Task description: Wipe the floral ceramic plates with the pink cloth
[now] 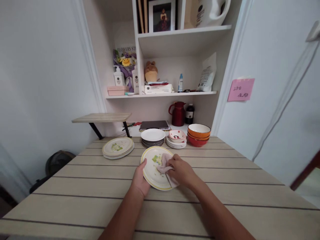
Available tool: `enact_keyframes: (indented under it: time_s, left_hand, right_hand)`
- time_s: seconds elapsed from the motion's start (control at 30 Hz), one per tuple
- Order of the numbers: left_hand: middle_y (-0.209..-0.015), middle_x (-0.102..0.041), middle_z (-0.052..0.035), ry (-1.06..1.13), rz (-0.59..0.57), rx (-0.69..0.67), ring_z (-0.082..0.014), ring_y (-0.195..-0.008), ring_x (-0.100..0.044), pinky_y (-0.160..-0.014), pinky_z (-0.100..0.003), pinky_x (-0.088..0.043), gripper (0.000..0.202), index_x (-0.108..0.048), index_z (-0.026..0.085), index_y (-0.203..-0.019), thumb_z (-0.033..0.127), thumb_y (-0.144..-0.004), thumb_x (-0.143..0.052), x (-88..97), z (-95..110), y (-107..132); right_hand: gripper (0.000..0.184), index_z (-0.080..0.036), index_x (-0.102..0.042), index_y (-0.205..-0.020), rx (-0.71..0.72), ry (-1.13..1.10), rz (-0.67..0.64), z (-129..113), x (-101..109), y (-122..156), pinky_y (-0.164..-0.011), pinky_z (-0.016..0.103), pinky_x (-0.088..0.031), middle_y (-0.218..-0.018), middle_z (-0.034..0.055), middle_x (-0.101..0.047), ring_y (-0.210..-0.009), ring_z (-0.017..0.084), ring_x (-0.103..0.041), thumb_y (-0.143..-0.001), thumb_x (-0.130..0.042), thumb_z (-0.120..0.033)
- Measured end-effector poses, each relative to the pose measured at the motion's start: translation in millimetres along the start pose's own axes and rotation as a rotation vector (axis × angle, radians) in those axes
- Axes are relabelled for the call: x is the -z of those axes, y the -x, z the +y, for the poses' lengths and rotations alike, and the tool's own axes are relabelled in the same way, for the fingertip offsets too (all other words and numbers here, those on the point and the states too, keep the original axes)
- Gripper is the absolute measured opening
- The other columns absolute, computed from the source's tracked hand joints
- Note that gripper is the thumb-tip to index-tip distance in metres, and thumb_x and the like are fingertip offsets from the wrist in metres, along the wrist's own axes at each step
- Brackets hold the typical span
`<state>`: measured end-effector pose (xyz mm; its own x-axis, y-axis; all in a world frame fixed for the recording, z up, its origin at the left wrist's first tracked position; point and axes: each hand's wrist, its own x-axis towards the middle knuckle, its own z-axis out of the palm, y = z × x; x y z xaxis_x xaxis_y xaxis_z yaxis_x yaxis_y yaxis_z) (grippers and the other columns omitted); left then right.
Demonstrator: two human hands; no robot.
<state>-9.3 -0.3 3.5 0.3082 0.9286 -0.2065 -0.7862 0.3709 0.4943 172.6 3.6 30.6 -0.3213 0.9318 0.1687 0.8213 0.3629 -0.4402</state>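
My left hand [140, 178] grips the left rim of a cream plate [150, 168] with a yellow edge and a green leaf print. The plate is tilted a little above the wooden table. My right hand [182, 170] is closed on a pale pinkish-grey cloth [163, 164], which lies against the plate's face and hangs past its lower right rim. Some of the right fingers are hidden behind the knuckles and the cloth.
Behind the plate stand a stack of matching plates [117, 146], white and dark plates [153, 135], small dishes [177, 136] and orange and red bowls [198, 133]. A small raised shelf [101, 117] stands at the back left. A red jug [178, 114] is farther back.
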Motion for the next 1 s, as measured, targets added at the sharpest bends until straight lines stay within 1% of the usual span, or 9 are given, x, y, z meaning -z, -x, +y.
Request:
enact_keyframes:
  time_s: [0.13, 0.3, 0.43, 0.5, 0.57, 0.63, 0.77, 0.83, 1.0]
  left_hand:
    - [-0.114, -0.069, -0.0198, 0.008, 0.004, -0.003, -0.0332, -0.106, -0.064, -0.098, -0.048, -0.044, 0.057, -0.044, 0.005, -0.137, 0.03, -0.086, -0.053, -0.3, 0.6, -0.3]
    - [-0.111, -0.07, -0.0193, 0.009, 0.006, -0.007, -0.0324, -0.102, -0.066, -0.096, -0.048, -0.046, 0.055, -0.046, 0.004, -0.136, 0.028, -0.087, -0.052, -1.3, 1.9, 0.1]
    - [-0.113, -0.07, -0.0183, 0.0, -0.001, -0.003, -0.0327, -0.102, -0.066, -0.096, -0.048, -0.046, 0.054, -0.047, 0.006, -0.136, 0.028, -0.086, -0.053, -2.9, 2.6, 1.4]
    - [-0.115, -0.069, -0.0183, -0.006, 0.001, -0.002, -0.0326, -0.103, -0.066, -0.097, -0.048, -0.045, 0.055, -0.046, 0.007, -0.136, 0.028, -0.086, -0.053, -3.0, 2.5, 1.3]
    - [-0.116, -0.069, -0.0184, -0.01, 0.008, -0.006, -0.0324, -0.105, -0.065, -0.098, -0.048, -0.045, 0.057, -0.044, 0.007, -0.138, 0.028, -0.086, -0.053, -2.4, 2.2, 0.7]
    - [-0.117, -0.068, -0.0188, -0.013, 0.018, -0.012, -0.0323, -0.106, -0.065, -0.098, -0.048, -0.045, 0.058, -0.041, 0.007, -0.139, 0.028, -0.086, -0.053, -1.7, 1.7, -0.1]
    - [-0.118, -0.067, -0.0203, -0.014, 0.028, -0.008, -0.0328, -0.108, -0.063, -0.098, -0.048, -0.044, 0.06, -0.04, 0.005, -0.14, 0.029, -0.087, -0.053, -1.5, 1.0, -0.1]
    - [-0.117, -0.068, -0.0203, -0.014, 0.023, -0.002, -0.0332, -0.108, -0.063, -0.098, -0.049, -0.044, 0.059, -0.042, 0.005, -0.139, 0.029, -0.086, -0.053, -1.9, 1.1, 0.8]
    - [-0.11, -0.071, -0.0198, -0.021, 0.029, 0.01, -0.0335, -0.1, -0.067, -0.095, -0.049, -0.047, 0.056, -0.046, 0.003, -0.135, 0.03, -0.086, -0.053, -3.5, 3.0, 2.8]
  right_hand:
    - [0.02, -0.019, -0.069, -0.091, 0.062, 0.004, -0.039, -11.7, -1.8, 4.4, -0.076, 0.03, -0.038, -0.103, 0.0079, -0.054, -0.081, 0.019, -0.057, -0.076, -0.057, -0.021]
    - [0.03, -0.026, -0.066, -0.103, 0.165, -0.053, -0.063, -26.5, -9.1, 5.6, -0.081, 0.026, -0.039, -0.11, 0.0042, -0.053, -0.091, 0.017, -0.057, -0.075, -0.059, -0.02]
    - [0.048, -0.027, -0.054, -0.125, 0.135, -0.064, -0.029, -28.6, -10.6, 3.0, -0.083, 0.027, -0.038, -0.121, 0.0065, -0.051, -0.098, 0.019, -0.057, -0.077, -0.056, -0.018]
    - [0.053, -0.025, -0.049, -0.13, 0.093, -0.05, -0.02, -23.8, -7.5, 2.1, -0.082, 0.029, -0.038, -0.123, 0.0088, -0.052, -0.099, 0.02, -0.057, -0.078, -0.055, -0.02]
    - [0.048, -0.023, -0.052, -0.125, 0.062, -0.033, -0.032, -16.3, -2.3, 2.7, -0.078, 0.03, -0.038, -0.12, 0.01, -0.056, -0.096, 0.022, -0.058, -0.078, -0.056, -0.023]
    - [0.037, -0.021, -0.059, -0.113, 0.047, -0.019, -0.058, -9.2, 3.7, 4.6, -0.072, 0.03, -0.037, -0.11, 0.0094, -0.062, -0.09, 0.023, -0.059, -0.076, -0.059, -0.027]
    - [0.023, -0.022, -0.066, -0.092, 0.095, -0.024, -0.13, -6.6, 10.8, 10.1, -0.064, 0.029, -0.034, -0.091, 0.0058, -0.068, -0.08, 0.022, -0.059, -0.07, -0.066, -0.03]
    - [0.022, -0.023, -0.066, -0.09, 0.15, -0.046, -0.151, -12.1, 9.3, 11.5, -0.065, 0.028, -0.035, -0.093, 0.0044, -0.068, -0.081, 0.021, -0.059, -0.069, -0.066, -0.028]
    - [0.031, -0.025, -0.063, -0.106, 0.228, -0.1, -0.111, -28.5, -4.2, 8.6, -0.079, 0.026, -0.038, -0.108, 0.0047, -0.062, -0.096, 0.02, -0.057, -0.076, -0.06, -0.023]
